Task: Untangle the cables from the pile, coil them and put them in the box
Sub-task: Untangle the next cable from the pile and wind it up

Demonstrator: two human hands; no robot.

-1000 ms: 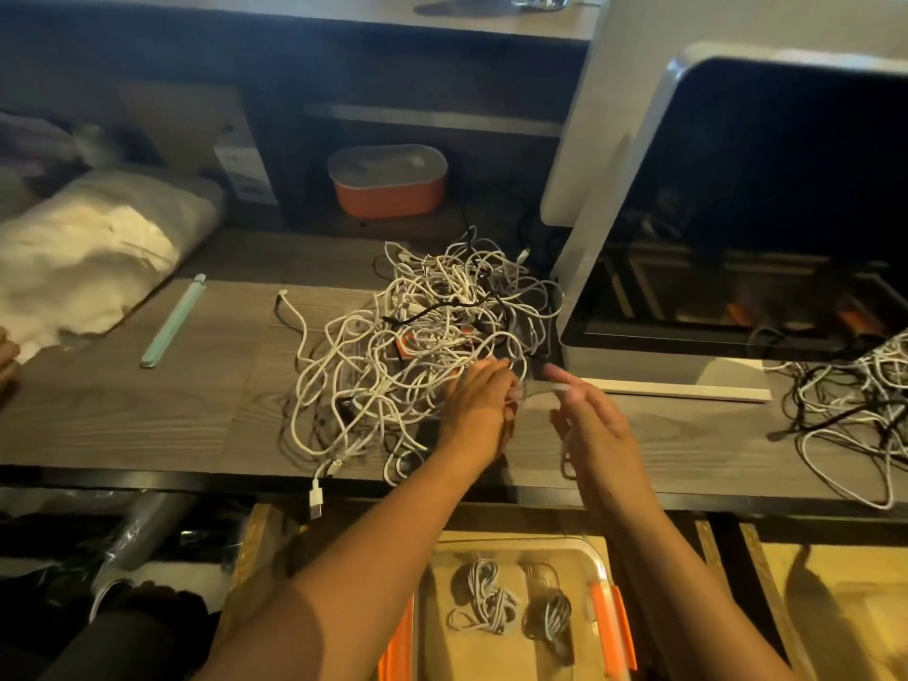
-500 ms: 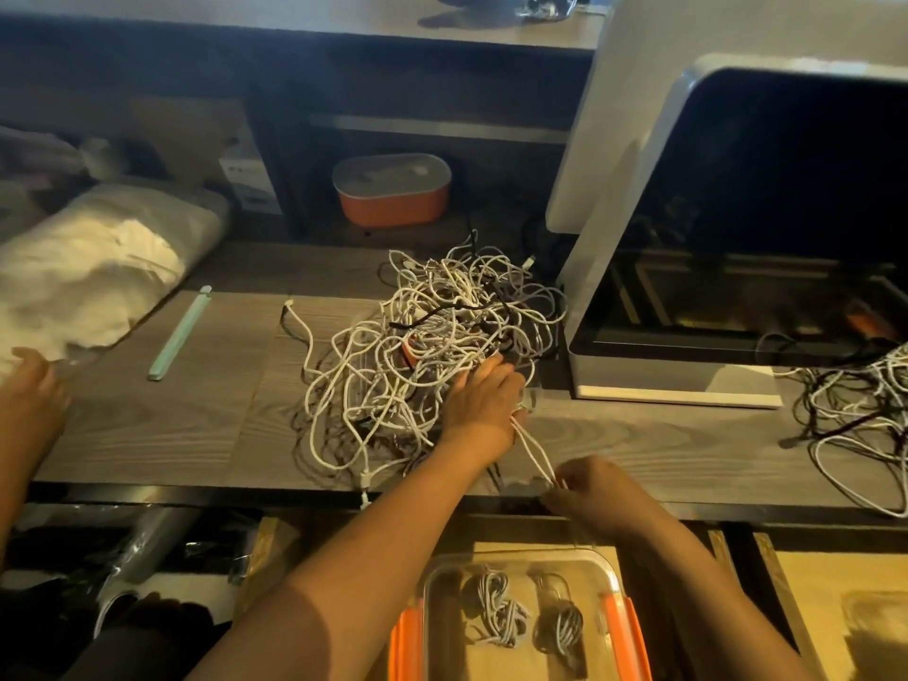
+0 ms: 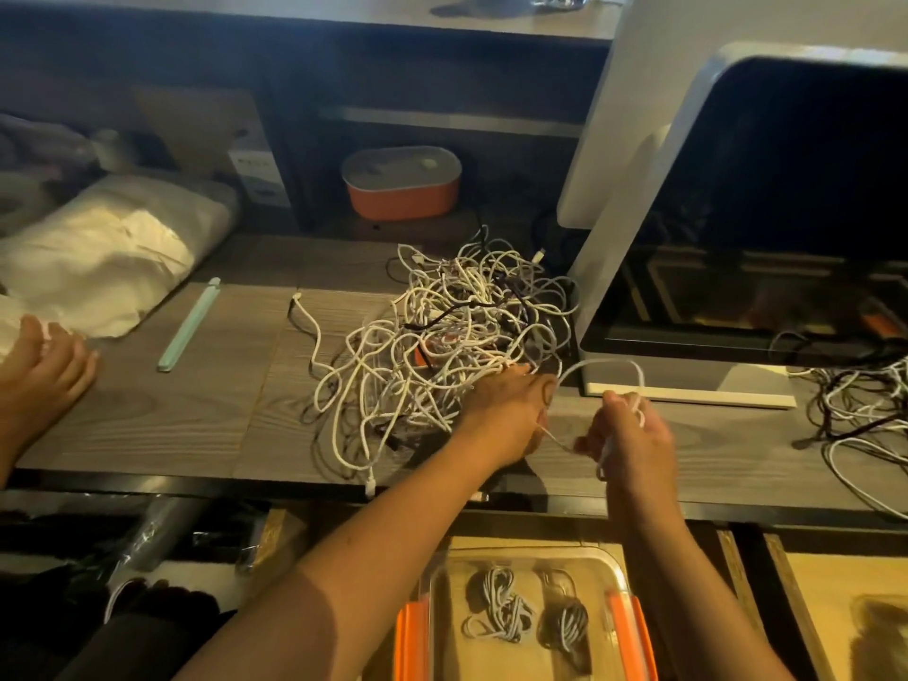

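**One pile [image 3: 457,336] of tangled cables, mostly white with a few dark strands, lies on the worktop [image 3: 172,420].** The strands in it are too many and too knotted to count.

Two hands of the worker are in view:
- The left hand [image 3: 506,415] lies on the near right edge of the pile, its fingers bent down among the strands. It cannot be told whether its grip closes on any one strand.
- The right hand [image 3: 634,435], just right of the pile, has its grip closed on one white cable [image 3: 614,363]. The cable arches up from the pile into the fingers, and a thin length of it runs back to the left hand.

One clear box [image 3: 614,572] with orange clips stands below the worktop edge, nearer than the pile. It holds two coiled cables [image 3: 496,611], and the frame cuts off its near end.

A third hand [image 3: 44,376], partly cut off, rests well left of the pile. Its grip cannot be made out.

Also shown:
- One green strip [image 3: 189,324] lies left of the pile.
- One orange tub [image 3: 403,189] with a grey lid sits on a shelf behind the pile.
- One white machine [image 3: 638,238] stands right of the pile, its dark inside hard to read.
- One second tangle [image 3: 865,410] lies far right of the pile, partly out of frame.
- One pale bundle [image 3: 108,248] lies far left of the pile. What it contains is unclear.
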